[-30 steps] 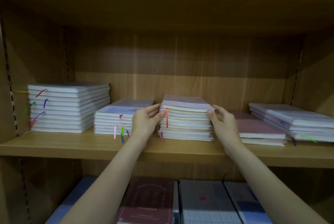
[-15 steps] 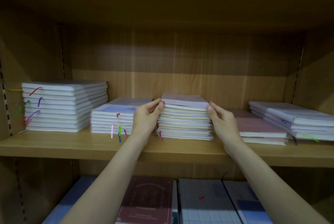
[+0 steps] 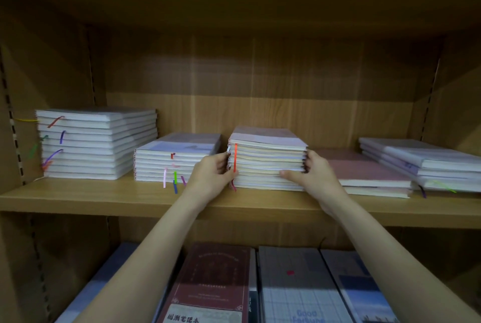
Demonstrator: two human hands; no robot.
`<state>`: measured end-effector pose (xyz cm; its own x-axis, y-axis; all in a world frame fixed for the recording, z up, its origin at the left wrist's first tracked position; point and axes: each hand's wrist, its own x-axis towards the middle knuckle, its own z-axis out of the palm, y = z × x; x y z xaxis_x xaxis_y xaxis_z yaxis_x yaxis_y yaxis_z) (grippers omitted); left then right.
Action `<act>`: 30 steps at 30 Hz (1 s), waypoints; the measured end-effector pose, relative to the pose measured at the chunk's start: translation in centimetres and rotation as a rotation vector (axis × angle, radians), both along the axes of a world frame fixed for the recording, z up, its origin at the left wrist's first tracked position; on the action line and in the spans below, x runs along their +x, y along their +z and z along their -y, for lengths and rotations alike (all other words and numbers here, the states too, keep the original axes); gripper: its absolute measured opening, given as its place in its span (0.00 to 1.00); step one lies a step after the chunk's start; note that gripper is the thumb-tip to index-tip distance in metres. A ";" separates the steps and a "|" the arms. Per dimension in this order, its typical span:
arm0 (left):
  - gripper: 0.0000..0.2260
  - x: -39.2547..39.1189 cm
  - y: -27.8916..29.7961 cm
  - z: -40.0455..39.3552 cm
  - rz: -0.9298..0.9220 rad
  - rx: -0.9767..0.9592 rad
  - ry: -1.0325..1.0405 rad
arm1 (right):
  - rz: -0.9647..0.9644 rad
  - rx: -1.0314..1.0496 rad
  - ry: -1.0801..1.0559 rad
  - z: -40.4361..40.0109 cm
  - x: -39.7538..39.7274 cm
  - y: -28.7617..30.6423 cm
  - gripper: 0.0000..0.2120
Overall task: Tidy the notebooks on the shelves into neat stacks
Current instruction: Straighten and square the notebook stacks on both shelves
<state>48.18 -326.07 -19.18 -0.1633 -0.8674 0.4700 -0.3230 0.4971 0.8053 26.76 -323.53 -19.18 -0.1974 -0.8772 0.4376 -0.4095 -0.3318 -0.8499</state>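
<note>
A middle stack of notebooks (image 3: 268, 159) with cream page edges and an orange ribbon sits on the wooden shelf (image 3: 104, 196). My left hand (image 3: 210, 175) grips the stack's left side, fingers curled round its edge. At the stack's right side my right hand (image 3: 313, 175) holds it, thumb laid across the front page edges and fingers behind the corner. Left of it lie a lower stack (image 3: 169, 163) with coloured ribbons and a tall white stack (image 3: 96, 143).
Pink notebooks (image 3: 369, 170) lie just right of my right hand, with a pale stack (image 3: 426, 163) slanted beyond them. The lower shelf holds a maroon book (image 3: 213, 283) and grid-covered notebooks (image 3: 294, 286). Shelf side walls stand left and right.
Both hands slid down from the stack's top corners to its middle sides. My right thumb now lies across the front page edges.
</note>
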 end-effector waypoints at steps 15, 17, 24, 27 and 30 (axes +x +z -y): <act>0.11 0.1 -0.1 -0.3 -0.009 -0.125 0.119 | 0.125 -0.101 0.055 -0.6 0.1 0.1 0.18; 0.11 0.1 0.0 -0.3 -0.027 -0.116 0.094 | 0.121 -0.104 0.053 -0.7 0.1 0.1 0.18; 0.16 -0.3 0.5 -0.8 -0.237 -0.085 -0.046 | 0.234 -0.143 0.099 -1.0 0.4 0.3 0.05; 0.16 -0.2 0.5 -0.5 -0.210 -0.079 -0.007 | 0.233 -0.142 0.099 -1.1 0.4 0.3 0.06; 0.17 -0.2 0.7 -0.5 -0.163 -0.086 0.042 | 0.214 -0.136 0.090 -1.1 0.3 0.2 0.04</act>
